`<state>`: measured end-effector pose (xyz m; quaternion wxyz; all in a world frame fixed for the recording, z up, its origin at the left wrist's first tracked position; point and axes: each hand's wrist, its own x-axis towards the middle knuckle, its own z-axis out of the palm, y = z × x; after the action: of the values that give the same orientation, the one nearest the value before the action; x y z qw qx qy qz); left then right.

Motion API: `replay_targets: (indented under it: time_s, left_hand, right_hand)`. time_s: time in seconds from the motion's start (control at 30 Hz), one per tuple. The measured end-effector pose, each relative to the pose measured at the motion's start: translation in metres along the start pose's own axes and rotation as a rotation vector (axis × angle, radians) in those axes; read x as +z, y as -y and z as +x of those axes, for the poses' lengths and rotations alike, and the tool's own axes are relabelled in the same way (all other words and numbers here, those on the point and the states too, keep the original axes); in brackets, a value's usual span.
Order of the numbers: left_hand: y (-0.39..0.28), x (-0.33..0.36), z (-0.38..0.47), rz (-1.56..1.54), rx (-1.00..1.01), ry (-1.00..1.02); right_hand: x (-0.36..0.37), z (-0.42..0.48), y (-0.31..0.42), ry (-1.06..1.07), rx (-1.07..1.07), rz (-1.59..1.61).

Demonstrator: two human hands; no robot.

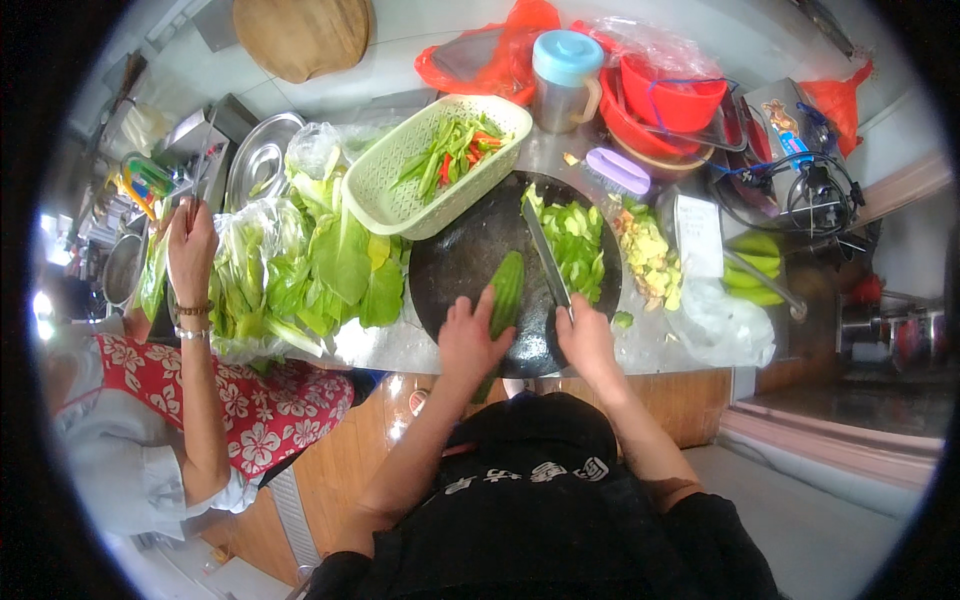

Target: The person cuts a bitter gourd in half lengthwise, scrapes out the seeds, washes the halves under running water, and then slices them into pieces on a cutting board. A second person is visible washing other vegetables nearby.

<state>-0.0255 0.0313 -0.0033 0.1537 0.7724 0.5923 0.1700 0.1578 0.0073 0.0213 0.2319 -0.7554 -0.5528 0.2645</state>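
My left hand [474, 335] grips a long green cucumber [509, 291] against a round dark cutting board [457, 251]. The cucumber's far end shows beyond my fingers, and its near end pokes out below the wrist, past the board's near edge. In my right hand [589, 339] is the handle of a kitchen knife [547, 253], its blade pointing away from me. Along the blade's right side lies a pile of chopped green leaves and pieces [576, 244]. The blade is apart from the cucumber.
A pale green plastic basket [358, 196] of sliced green and red peppers overlaps the board's far left edge. Leafy greens [330, 255] lie left, beside a co-worker's raised hand [191, 244]. Vegetable scraps [649, 255], a purple-handled brush [619, 171] and a pitcher [564, 82] surround the board.
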Motion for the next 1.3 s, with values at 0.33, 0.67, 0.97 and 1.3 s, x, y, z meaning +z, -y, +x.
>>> replay_targets:
  time_s: [0.33,0.67,0.97,1.3]
  left_hand:
    - [0.002,0.003,-0.005,-0.307,0.303,-0.050]
    - [0.022,0.020,0.019,-0.601,0.321,0.041]
    - [0.016,0.022,0.019,-0.569,0.319,-0.042]
    - [0.005,0.022,0.022,-0.441,0.273,-0.102]
  right_hand:
    - [0.032,-0.090,0.024,-0.029,-0.009,-0.255]
    - [0.030,-0.096,0.022,0.129,0.091,-0.323]
    - [0.036,0.019,0.031,0.135,0.000,-0.205]
    - [0.013,-0.065,0.038,0.174,0.103,-0.205]
